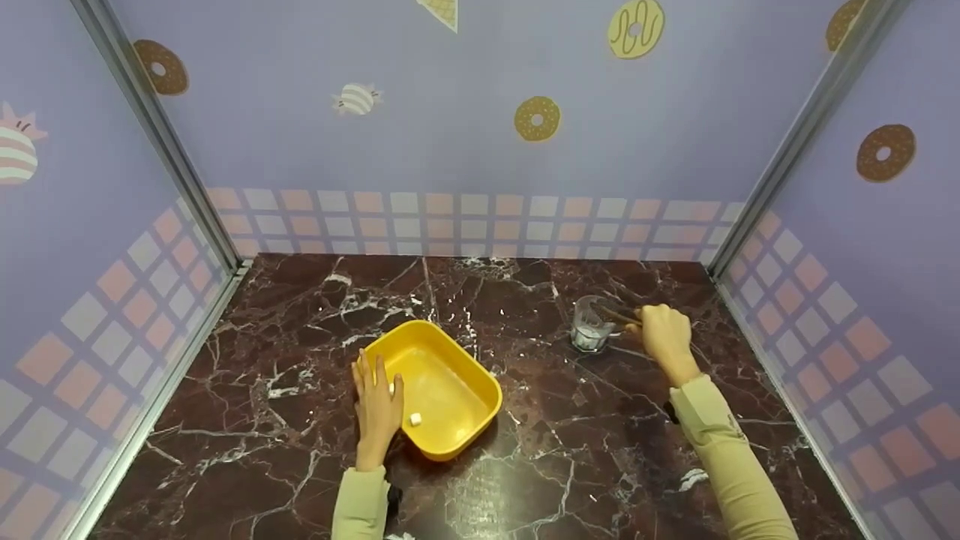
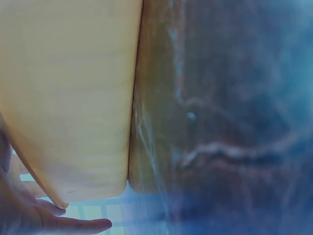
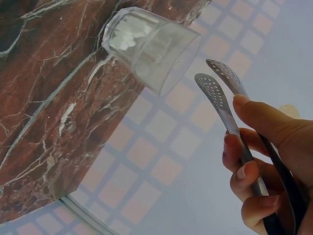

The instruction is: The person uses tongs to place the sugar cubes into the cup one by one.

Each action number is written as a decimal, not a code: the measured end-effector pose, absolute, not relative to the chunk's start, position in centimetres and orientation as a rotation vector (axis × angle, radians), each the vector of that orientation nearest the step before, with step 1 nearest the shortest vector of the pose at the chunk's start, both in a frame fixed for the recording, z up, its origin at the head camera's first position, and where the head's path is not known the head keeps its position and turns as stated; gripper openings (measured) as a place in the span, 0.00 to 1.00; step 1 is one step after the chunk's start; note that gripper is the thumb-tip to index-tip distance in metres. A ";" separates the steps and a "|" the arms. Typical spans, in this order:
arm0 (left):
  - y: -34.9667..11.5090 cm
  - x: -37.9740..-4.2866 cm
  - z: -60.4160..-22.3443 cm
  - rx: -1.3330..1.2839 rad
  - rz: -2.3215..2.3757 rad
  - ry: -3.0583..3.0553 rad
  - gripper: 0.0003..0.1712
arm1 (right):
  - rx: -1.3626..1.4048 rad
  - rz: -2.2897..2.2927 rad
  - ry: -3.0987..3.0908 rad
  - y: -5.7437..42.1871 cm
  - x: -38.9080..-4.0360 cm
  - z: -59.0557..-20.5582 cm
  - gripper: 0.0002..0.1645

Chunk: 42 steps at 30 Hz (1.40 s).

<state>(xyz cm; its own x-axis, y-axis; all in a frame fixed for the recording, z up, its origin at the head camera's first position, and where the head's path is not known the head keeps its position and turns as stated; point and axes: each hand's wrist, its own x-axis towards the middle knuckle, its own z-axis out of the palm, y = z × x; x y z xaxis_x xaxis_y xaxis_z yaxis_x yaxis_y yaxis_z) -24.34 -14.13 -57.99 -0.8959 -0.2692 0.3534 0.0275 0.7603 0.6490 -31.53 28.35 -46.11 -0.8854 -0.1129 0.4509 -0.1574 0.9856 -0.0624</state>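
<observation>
My left hand (image 1: 379, 412) holds the near-left rim of a yellow plastic basin (image 1: 465, 375), with fingers on both sides of the rim. Inside the basin a small white cube (image 1: 415, 419) lies near that hand, and another bit of white shows beside the fingers. In the right wrist view, my right hand (image 3: 269, 161) grips metal tongs (image 3: 212, 93) with perforated tips. Those tips stand apart with nothing between them, close to the mouth of a clear glass (image 3: 161, 54). White pieces (image 3: 129, 32) lie at the bottom of the glass, which stands upright on the table.
A dark red marbled table (image 1: 540, 450) bears everything. Purple walls (image 1: 465, 112) with pink and white tile patterns enclose its back and sides, joined by metal corner strips (image 1: 161, 142). The basin and the glass stand well apart.
</observation>
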 end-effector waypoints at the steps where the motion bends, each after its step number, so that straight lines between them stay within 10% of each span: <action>1: -14.1 -24.4 -58.0 0.184 -0.935 -2.521 0.29 | 0.198 0.136 -2.667 28.3 -31.5 -46.1 0.09; 42: -14.7 -24.3 -57.8 0.163 -1.012 -2.472 0.28 | 0.582 0.113 -2.551 12.7 -28.6 -45.5 0.14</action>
